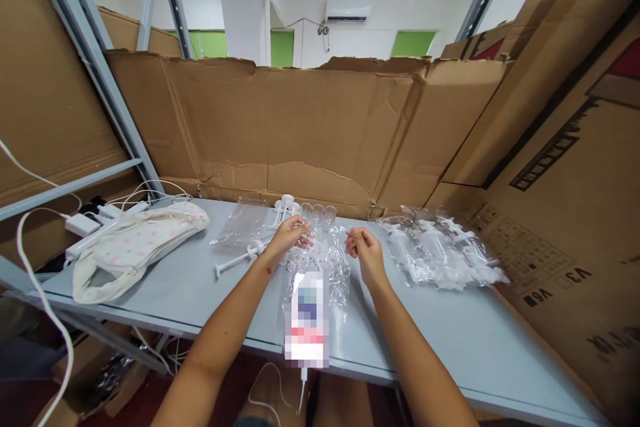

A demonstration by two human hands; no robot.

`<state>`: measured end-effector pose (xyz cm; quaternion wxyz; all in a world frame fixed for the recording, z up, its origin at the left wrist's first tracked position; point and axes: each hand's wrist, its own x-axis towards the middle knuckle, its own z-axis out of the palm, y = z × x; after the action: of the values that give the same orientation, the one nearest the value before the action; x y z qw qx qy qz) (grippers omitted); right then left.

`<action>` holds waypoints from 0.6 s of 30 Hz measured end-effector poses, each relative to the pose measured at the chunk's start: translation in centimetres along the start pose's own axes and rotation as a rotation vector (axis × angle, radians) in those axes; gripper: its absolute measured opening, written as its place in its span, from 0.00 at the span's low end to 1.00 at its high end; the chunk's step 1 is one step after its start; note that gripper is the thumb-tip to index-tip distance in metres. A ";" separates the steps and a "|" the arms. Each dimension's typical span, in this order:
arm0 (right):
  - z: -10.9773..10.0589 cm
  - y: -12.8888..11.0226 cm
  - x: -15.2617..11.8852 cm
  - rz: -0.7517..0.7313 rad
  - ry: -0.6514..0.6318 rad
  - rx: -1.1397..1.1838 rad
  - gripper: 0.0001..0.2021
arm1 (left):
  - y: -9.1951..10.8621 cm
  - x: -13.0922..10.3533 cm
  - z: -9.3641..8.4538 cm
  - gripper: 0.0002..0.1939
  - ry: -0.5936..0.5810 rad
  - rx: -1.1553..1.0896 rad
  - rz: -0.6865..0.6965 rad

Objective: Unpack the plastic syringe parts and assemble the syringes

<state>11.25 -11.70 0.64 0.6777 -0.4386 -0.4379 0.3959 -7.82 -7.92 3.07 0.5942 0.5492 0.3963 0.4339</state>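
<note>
At the middle of the grey table (190, 287), small clear plastic parts (311, 257) lie with crinkled clear film (340, 277) between the person's 2 hands. The left hand (294, 233) is at their left side, fingers curved and slightly apart; the right hand (365, 248) hangs just right of the film, fingers bent in toward the thumb. Whether either pinches anything, I cannot tell. The film looks light, limp and slippery, best gripped at an edge; the parts look light but stiff, perhaps brittle, better taken by their rims. The film's long axis runs from back to front. Left of the left wrist, a white plunger (233, 263) lies aslant, its flat end pointing near-left; probably light and rigid, it suits a grip along its shaft.
</note>
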 end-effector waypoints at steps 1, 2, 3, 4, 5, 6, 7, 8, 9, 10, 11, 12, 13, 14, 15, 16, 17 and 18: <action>0.0 0.1 0.0 0.003 0.005 0.012 0.16 | -0.1 -0.1 0.2 0.18 -0.011 0.012 -0.007; 0.0 0.1 0.0 0.003 0.008 0.022 0.16 | -0.2 -0.1 0.3 0.18 -0.017 0.019 -0.011; 0.0 0.2 -0.1 0.001 0.008 0.026 0.16 | -0.3 -0.1 0.5 0.17 -0.016 0.024 -0.007; 0.0 0.2 -0.2 0.001 0.004 0.027 0.15 | -0.4 -0.1 0.6 0.17 -0.002 0.026 0.007; 0.0 0.2 -0.2 -0.001 -0.002 0.025 0.15 | -0.6 0.0 0.6 0.16 0.024 0.026 0.029; 0.1 0.3 -0.3 -0.004 -0.012 0.019 0.14 | -0.8 0.2 0.7 0.16 0.060 0.027 0.055; 0.1 0.4 -0.3 -0.012 -0.021 0.007 0.14 | -0.9 0.3 0.7 0.15 0.098 0.031 0.083; 0.1 0.5 -0.3 -0.028 -0.025 -0.010 0.14 | -1.1 0.5 0.6 0.15 0.135 0.040 0.112; 0.0 0.6 -0.2 -0.050 -0.024 -0.032 0.13 | -1.3 0.7 0.6 0.15 0.170 0.051 0.147; 0.0 0.6 -0.1 -0.074 -0.017 -0.058 0.13 | -1.4 0.8 0.5 0.14 0.196 0.065 0.187; -0.1 0.7 -0.1 -0.098 -0.005 -0.085 0.13 | -1.5 1.0 0.5 0.14 0.214 0.084 0.230; -0.1 0.7 0.0 -0.119 0.014 -0.109 0.12 | -1.6 1.1 0.4 0.14 0.228 0.103 0.271; -0.2 0.7 0.1 -0.135 0.035 -0.129 0.12 | -1.6 1.2 0.4 0.14 0.239 0.121 0.306; -0.3 0.6 0.2 -0.146 0.054 -0.143 0.12 | -1.7 1.2 0.5 0.14 0.245 0.135 0.332; -0.4 0.5 0.3 -0.155 0.070 -0.152 0.12 | -1.7 1.2 0.6 0.14 0.249 0.141 0.349; -0.5 0.5 0.3 -0.164 0.083 -0.155 0.12 | -1.7 1.2 0.6 0.14 0.249 0.140 0.359; -0.6 0.4 0.4 -0.173 0.090 -0.155 0.12 | -1.8 1.2 0.7 0.14 0.241 0.136 0.367; -0.7 0.3 0.5 -0.184 0.093 -0.154 0.12 | -1.8 1.2 0.8 0.14 0.227 0.132 0.370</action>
<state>12.02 -11.35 0.29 0.6948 -0.4653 -0.4737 0.2765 -6.53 -7.09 1.36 0.4187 0.5979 0.3806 0.5677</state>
